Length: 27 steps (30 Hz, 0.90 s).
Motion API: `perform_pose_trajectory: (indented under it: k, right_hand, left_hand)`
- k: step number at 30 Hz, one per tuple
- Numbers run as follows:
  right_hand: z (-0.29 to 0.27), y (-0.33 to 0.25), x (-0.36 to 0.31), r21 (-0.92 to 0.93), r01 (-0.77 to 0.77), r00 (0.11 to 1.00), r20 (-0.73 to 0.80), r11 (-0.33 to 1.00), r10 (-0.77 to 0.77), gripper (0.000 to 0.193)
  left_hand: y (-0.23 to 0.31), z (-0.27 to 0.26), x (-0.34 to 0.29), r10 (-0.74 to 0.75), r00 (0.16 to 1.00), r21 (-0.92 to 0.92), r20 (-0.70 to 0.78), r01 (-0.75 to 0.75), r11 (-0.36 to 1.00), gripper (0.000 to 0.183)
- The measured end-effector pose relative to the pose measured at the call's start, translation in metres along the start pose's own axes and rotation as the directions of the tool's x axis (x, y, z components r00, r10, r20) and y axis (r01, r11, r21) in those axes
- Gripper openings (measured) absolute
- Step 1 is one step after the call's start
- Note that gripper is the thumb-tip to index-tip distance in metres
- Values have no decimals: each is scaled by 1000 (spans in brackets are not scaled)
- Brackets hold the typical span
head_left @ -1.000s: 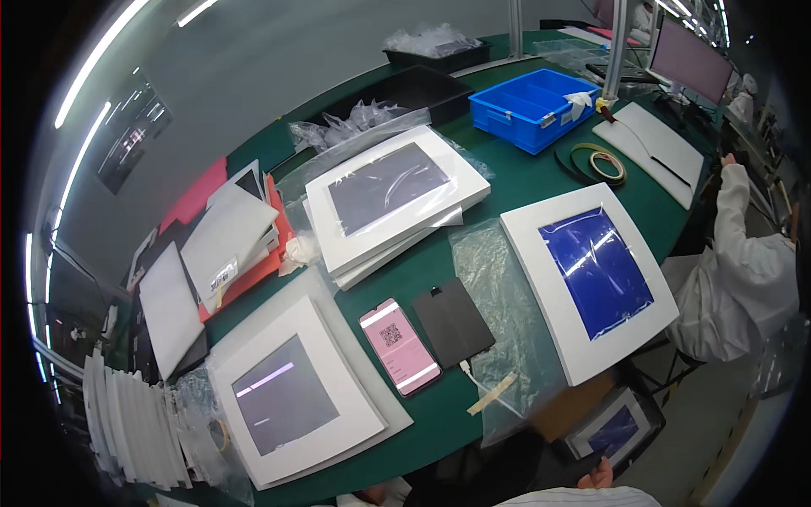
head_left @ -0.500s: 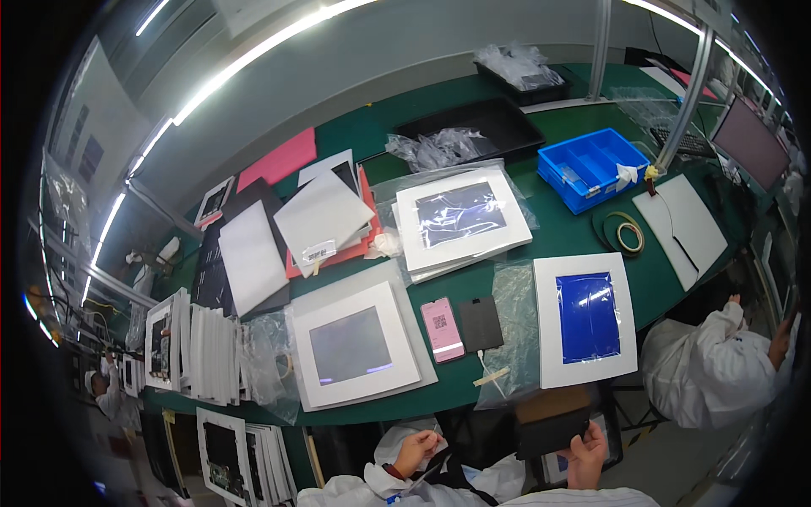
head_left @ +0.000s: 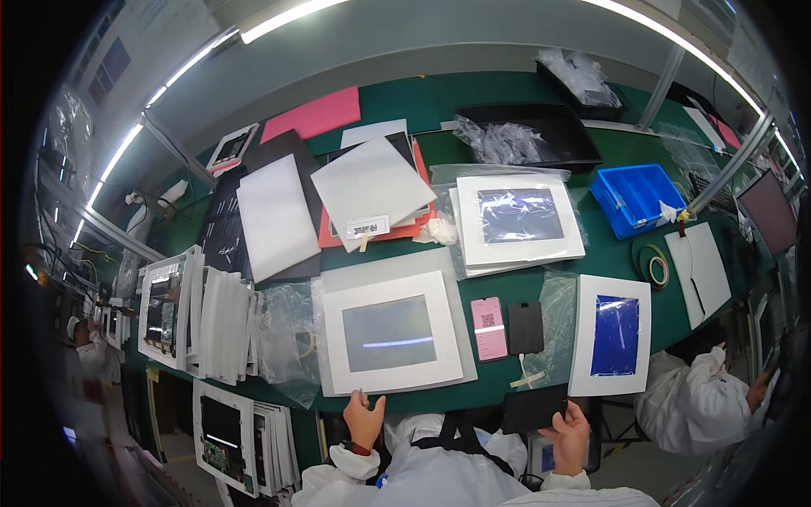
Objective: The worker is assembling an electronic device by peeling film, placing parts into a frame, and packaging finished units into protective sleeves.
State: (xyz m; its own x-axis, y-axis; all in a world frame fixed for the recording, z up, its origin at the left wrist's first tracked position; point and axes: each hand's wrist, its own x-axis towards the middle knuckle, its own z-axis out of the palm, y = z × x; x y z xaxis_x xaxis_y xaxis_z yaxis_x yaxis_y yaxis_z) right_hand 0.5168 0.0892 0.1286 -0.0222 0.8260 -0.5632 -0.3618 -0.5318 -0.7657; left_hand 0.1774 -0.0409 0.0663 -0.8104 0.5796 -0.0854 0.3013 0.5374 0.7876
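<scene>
At the table's front edge my left hand [head_left: 364, 422] is open, thumb and fingers apart, fingertips beside the lower edge of a white-framed panel with a grey screen [head_left: 387, 329]. That panel lies on a white foam sheet [head_left: 470, 359]. My right hand [head_left: 570, 439], low and in front of the table, is closed on the right end of a black flat rectangular thing [head_left: 532, 410] whose exact kind I cannot tell. Just beyond it lie a pink-screened phone [head_left: 487, 338], a dark grey flat block with a white cable [head_left: 525, 328] and a white-framed panel with blue film [head_left: 616, 334].
Another framed panel [head_left: 519, 215] lies under clear plastic farther back. Foam sheets [head_left: 372, 186] are piled left of it. A blue divided bin [head_left: 638, 198], tape rolls [head_left: 656, 269] and a black tray [head_left: 583, 144] stand behind. Upright panels [head_left: 224, 325] crowd the left. A co-worker [head_left: 697, 397] sits at right.
My left hand has moved left and up to the grey-screened panel's front edge, its fingers now apart. The right hand still holds the black thing, now tilted differently. The view has shifted.
</scene>
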Motion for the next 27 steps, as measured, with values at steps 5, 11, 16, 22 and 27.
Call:
perform_pose_trajectory:
  k: [5, 11, 16, 22, 27]
  right_hand:
    - [20, 4, 6, -9, -7, 999, 46, 1000, 7, 30]
    - [-5, 2, -8, 26, 23, 997, -79, 999, -20, 31]
    - [-39, 3, -20, 106, 70, 985, -164, 992, -52, 32]
    - [-63, 3, -30, 153, 77, 973, -225, 985, -41, 32]
    - [-82, 9, -24, 167, 58, 980, -198, 984, -24, 30]
  left_hand:
    - [10, 36, 20, 544, 767, 252, 340, -632, 733, 27]
    - [21, 81, 34, 689, 488, 192, 535, -865, 464, 17]
    - [23, 92, 30, 682, 463, 291, 566, -886, 360, 14]
    - [33, 87, 26, 713, 464, 365, 526, -880, 304, 19]
    - [81, 54, 30, 753, 507, 301, 420, -860, 412, 27]
